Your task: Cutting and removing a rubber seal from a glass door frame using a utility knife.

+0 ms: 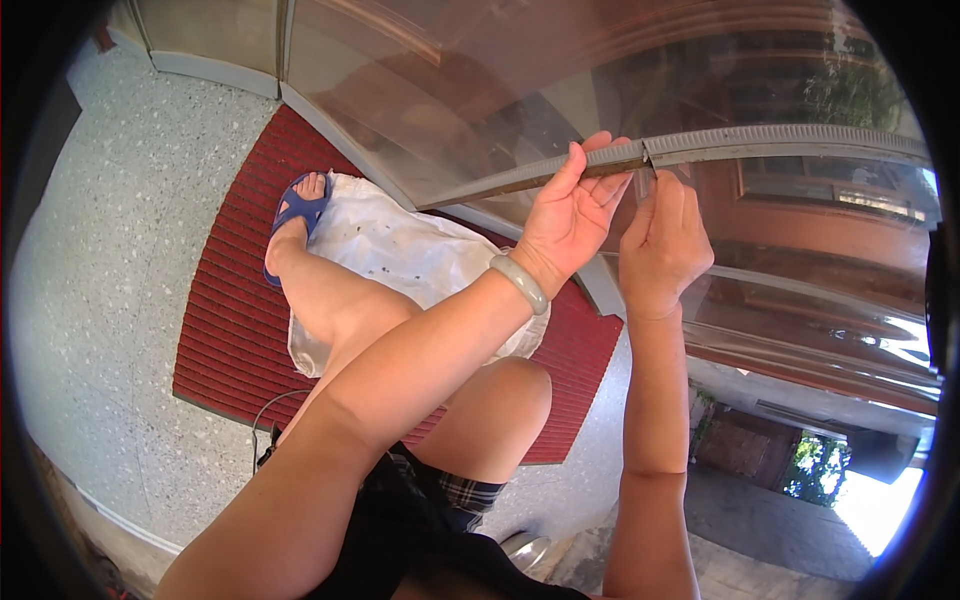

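Note:
A grey ribbed strip (760, 143) runs along the edge of a clear sheet, with a brown, dirty-looking length (520, 184) at its left part. My left hand (570, 215), palm up with a pale bangle on the wrist, holds this strip between thumb and fingers; the fingers pass behind it. Just to the right, my right hand (665, 250) is closed in a pinch against the strip, beside a break in the ribbed edge. A thin dark piece shows above its fingertips, too small to name.
A white cloth (390, 240) with dark specks lies on a red ribbed mat (225, 300), under my bent legs. My foot in a blue sandal (300, 205) rests at its left edge. Speckled floor (110, 280) spreads left. Clear panels with grey frames stand ahead.

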`<state>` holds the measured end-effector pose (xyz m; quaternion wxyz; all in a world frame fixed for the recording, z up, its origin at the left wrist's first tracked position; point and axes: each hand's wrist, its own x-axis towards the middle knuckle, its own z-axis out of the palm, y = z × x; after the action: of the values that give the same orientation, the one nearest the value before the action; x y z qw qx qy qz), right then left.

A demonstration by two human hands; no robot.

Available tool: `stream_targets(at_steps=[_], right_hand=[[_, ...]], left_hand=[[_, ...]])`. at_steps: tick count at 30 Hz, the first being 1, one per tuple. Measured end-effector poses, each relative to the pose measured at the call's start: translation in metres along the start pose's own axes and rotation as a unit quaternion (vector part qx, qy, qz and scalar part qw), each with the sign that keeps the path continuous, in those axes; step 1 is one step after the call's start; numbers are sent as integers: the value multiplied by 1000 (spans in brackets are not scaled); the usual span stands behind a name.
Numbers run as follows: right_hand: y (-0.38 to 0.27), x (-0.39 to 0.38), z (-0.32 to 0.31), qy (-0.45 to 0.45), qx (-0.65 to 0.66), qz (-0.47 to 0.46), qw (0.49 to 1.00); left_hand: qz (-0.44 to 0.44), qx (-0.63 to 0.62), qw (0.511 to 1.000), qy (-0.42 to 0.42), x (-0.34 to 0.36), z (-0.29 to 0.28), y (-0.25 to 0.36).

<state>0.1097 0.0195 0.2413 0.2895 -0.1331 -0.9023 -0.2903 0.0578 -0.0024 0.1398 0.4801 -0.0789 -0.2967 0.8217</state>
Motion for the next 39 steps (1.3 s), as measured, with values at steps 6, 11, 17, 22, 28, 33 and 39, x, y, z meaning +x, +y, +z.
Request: stream_targets(at_steps=[6,11,17,22,28,33,39], right_hand=[[-11,-14,5,-42,26,-20,999],[-5,-1,-13,38,53,21,998],[2,5,-5,35,-26,29,999],[-5,-3,-2,23,-18,54,998],[-16,-19,7,-37,-9,30,999],[-16,-24,-3,-22,106,61,992],[-7,-8,-7,12,98,67,993]], left_hand=[[-6,-1,1000,-15,1,-5,-3],[-8,-2,1000,-7,-1,-2,-4],[-6,1,1000,-11,-1,-4,-7],[-8,1,1000,-10,-1,-4,-6],[-28,-14,999,-11,-2,-5,-5],[-6,-13,1000,21,-1,-8,-7],[-10,-52,998,-47,-8,-10,-8]])
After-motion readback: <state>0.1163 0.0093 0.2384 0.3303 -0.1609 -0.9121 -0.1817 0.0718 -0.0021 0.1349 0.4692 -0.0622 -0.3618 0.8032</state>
